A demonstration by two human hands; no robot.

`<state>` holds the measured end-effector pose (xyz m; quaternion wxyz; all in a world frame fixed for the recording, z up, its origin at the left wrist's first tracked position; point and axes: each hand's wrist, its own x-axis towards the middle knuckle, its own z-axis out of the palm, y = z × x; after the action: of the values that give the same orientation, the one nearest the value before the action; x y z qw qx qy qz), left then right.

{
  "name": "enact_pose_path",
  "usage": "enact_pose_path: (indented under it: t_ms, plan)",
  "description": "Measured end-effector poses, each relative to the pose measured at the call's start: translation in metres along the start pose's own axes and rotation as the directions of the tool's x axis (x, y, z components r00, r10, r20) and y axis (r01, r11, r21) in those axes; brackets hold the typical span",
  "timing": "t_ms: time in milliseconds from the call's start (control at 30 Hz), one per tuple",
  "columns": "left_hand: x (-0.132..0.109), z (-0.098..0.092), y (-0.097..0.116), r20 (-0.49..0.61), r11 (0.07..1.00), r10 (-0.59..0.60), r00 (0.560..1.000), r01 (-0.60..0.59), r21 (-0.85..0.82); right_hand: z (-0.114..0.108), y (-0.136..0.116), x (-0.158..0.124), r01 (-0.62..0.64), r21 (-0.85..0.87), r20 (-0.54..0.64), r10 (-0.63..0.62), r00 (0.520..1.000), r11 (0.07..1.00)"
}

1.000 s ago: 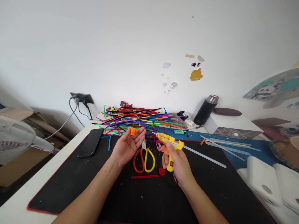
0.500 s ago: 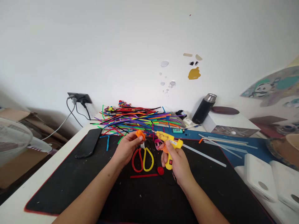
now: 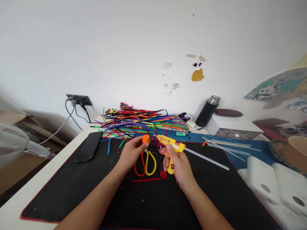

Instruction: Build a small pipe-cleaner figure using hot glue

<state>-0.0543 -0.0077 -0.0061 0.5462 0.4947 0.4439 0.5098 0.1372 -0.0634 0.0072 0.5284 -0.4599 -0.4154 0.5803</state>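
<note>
Pinched in the fingers of my left hand (image 3: 132, 152) is a small orange fuzzy piece (image 3: 145, 139), apparently made of pipe cleaner. My right hand (image 3: 178, 164) grips a yellow hot glue gun (image 3: 168, 140), its nozzle pointing left toward the orange piece with a small gap between them. A long clear glue stick (image 3: 207, 158) sticks out of the gun's back. Below the hands lie scissors (image 3: 151, 163) with one red and one yellow handle, their blades mostly hidden. A red round piece (image 3: 163, 174) and a red pipe cleaner (image 3: 146, 180) rest near them on the black mat (image 3: 134, 207).
A heap of colourful pipe cleaners (image 3: 141, 121) lies along the wall. A phone (image 3: 89, 147) is at the left. Loose glue sticks (image 3: 227, 145), a teal lighter (image 3: 181, 134), a black flask (image 3: 207, 111) and white devices (image 3: 262, 179) occupy the right side.
My left hand has turned the orange piece more upright and brought it slightly right, nearer the nozzle. The glue gun stays in my right hand; the whole view has shifted a little.
</note>
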Motion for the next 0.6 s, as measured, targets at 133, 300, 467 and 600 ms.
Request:
enact_pose_path:
  t_ms: [133, 300, 467, 600]
  plan:
    - [-0.0033, 0.0024, 0.0045, 0.025, 0.989, -0.024, 0.999, 0.027, -0.147, 0.0007, -0.0007, -0.0003, -0.006, 0.004, -0.010, 0.006, 1.000, 1.000]
    - [-0.0042, 0.0029, 0.0084, 0.044, 0.956, -0.083, 0.996, 0.091, -0.278, 0.0012, -0.0004, -0.0004, 0.005, -0.011, -0.016, -0.005, 1.000, 1.000]
    - [-0.0035, 0.0028, 0.0097, 0.040, 0.942, -0.126, 0.991, 0.132, -0.307, 0.0014, 0.0007, -0.0002, 0.000, -0.034, -0.015, 0.000, 1.000, 0.999]
    - [-0.0043, 0.0031, 0.0092, 0.065, 0.946, -0.145, 0.987, 0.158, -0.282, 0.0019, 0.0006, -0.0001, 0.004, -0.037, -0.005, -0.004, 1.000, 0.999]
